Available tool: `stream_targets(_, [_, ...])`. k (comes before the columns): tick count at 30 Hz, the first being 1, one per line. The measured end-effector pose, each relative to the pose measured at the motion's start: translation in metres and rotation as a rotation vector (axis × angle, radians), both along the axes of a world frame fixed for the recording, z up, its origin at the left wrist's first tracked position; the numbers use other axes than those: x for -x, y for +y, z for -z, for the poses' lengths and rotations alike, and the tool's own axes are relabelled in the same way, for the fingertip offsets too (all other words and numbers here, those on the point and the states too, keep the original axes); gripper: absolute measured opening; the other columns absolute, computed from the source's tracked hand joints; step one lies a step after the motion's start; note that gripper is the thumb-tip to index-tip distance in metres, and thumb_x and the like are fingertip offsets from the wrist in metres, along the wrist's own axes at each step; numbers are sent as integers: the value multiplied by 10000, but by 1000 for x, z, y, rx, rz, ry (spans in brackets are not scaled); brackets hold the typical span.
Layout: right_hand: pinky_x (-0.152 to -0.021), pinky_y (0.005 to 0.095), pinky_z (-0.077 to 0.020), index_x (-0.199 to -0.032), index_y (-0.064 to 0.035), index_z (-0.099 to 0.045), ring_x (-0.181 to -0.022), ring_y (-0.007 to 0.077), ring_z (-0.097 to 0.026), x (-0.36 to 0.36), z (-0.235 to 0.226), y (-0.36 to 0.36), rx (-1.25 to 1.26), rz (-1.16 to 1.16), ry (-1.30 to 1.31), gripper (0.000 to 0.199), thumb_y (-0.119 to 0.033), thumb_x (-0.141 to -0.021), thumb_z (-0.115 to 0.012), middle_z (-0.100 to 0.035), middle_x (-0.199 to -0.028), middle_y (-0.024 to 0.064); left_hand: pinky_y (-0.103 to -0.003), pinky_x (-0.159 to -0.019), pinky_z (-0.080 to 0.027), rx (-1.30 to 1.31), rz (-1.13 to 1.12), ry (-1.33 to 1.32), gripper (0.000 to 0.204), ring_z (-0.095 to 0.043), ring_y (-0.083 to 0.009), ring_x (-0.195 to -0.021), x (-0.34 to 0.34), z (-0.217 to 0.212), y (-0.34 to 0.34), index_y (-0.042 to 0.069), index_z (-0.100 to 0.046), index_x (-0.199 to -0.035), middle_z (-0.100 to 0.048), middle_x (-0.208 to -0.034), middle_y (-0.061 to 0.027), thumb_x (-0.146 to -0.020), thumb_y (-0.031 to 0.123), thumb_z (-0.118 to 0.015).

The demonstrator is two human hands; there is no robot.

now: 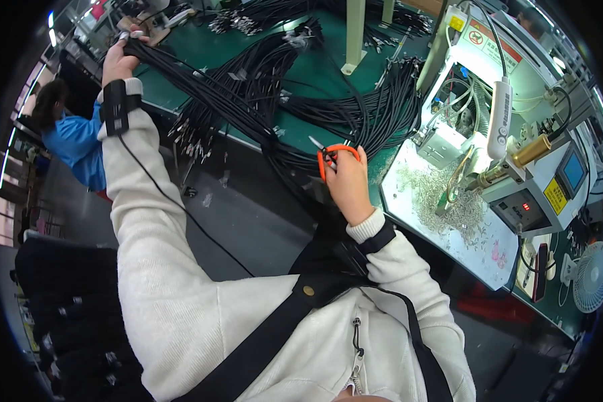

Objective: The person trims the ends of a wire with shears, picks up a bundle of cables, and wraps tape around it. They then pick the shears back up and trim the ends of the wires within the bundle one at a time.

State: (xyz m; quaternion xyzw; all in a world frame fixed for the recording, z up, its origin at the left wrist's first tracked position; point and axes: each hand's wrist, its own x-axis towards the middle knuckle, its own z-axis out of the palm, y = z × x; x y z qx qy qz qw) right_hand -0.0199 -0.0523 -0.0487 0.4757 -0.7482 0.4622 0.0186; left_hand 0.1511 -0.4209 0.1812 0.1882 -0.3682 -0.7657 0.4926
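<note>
Head view. Left hand (118, 61): raised far left, fingers closed around one end of a bundle of black cables (241, 100). The bundle runs right across the green table (321, 63). Right hand (347, 181): near centre, gripping orange scissors (329, 156) at the bundle's near end. White machine (509, 134): right. Small fan (593, 276): near right.

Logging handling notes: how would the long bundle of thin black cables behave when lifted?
The bundle of thin black cables probably sags between the left hand and the green table. Likely floppy; loose ends may splay and snag.
</note>
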Motion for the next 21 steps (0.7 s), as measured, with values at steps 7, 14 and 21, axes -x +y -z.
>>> stream_targets(7, [-917, 382, -338, -880, 13, -545, -743, 210, -565, -7, -2, 1, 48, -76, -134, 119, -69, -793, -538, -602, -779, 93, -280, -586, -398, 488, 183, -30, 153, -456, -125, -610, -57, 35, -54, -10, -462, -942, -503, -766, -58, -897, 104, -371])
stream_targets(14, [-738, 210, -413, -969, 22, -546, -746, 108, -538, -48, -76, 18, 472, -382, -700, 205, -151, -864, -511, -624, -860, 58, -271, -540, -461, 342, 323, -107, 239, -526, -154, -594, 4, 79, 149, -4, -473, -1064, -567, -814, -74, -837, 72, -475])
stream_targets(21, [-514, 254, -377, -866, 24, -530, -557, 95, -440, -72, -88, 57, -80, -466, -427, 207, -172, -822, -578, -549, -674, 31, -281, -638, -475, 332, 390, -53, 373, -586, -185, -705, 25, 98, 287, 6, -413, -1156, -584, -871, -96, -817, 93, -541])
